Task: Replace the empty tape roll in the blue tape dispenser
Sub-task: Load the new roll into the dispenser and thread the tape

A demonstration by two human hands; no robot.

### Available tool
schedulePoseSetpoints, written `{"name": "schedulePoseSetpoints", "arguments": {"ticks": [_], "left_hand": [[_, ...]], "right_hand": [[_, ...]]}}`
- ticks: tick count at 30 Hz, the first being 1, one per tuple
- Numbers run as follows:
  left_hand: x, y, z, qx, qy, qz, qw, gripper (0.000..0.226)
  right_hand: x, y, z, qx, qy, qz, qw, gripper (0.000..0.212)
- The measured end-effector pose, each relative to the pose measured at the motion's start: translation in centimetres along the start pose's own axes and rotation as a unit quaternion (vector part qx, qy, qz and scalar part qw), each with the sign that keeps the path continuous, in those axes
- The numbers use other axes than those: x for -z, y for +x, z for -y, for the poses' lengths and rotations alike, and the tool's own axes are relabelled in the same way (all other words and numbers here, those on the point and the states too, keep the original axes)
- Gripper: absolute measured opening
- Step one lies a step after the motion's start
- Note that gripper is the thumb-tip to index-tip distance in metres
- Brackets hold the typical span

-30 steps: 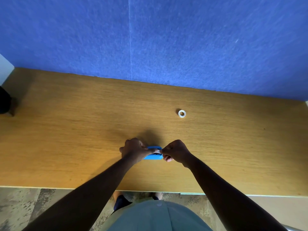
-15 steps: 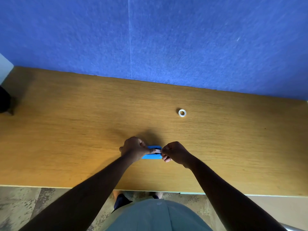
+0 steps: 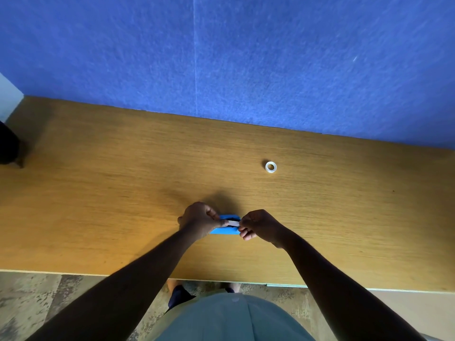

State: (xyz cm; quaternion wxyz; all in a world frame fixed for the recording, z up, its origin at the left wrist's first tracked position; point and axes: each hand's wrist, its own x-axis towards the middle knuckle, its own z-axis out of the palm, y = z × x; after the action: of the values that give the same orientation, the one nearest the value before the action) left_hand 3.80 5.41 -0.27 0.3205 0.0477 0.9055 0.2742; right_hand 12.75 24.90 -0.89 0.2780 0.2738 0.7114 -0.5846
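Note:
The blue tape dispenser lies on the wooden desk between my hands, near the front edge. My left hand grips its left end and covers that part. My right hand pinches a pale strip of tape that runs across the dispenser's top. A small white tape ring lies flat on the desk, further back and to the right, apart from both hands.
A blue felt wall panel stands along the desk's back edge. A dark object sits at the far left edge of the desk. Patterned floor and my feet show below the desk's front edge.
My right hand has drawn slightly to the right, so more of the pale tape strip shows over the dispenser. My left hand holds the dispenser in the same place.

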Motion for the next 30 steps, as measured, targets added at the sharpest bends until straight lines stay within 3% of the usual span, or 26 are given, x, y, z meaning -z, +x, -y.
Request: {"name": "schedulePoseSetpoints", "arguments": {"ticks": [8, 13, 16, 30], "left_hand": [[0.0, -0.6, -0.1, -0.030, 0.008, -0.023, 0.999, 0.036], [-0.7, -1.8, -1.1, -0.184, 0.005, -0.042, 0.982, 0.014], [-1.3, -2.6, -1.6, -0.272, 0.050, -0.011, 0.961, 0.021], [-1.7, -2.4, -0.4, -0.233, 0.072, 0.083, 0.966, 0.041]], "right_hand": [[0.1, -0.3, -0.3, 0.010, 0.012, -0.008, 1.000, 0.013], [0.2, -0.5, -0.4, 0.018, 0.030, -0.014, 0.999, 0.016], [0.3, -0.6, -0.4, 0.019, 0.031, -0.015, 0.999, 0.018], [0.2, -0.7, -1.2, -0.001, 0.022, -0.026, 0.999, 0.015]]}}
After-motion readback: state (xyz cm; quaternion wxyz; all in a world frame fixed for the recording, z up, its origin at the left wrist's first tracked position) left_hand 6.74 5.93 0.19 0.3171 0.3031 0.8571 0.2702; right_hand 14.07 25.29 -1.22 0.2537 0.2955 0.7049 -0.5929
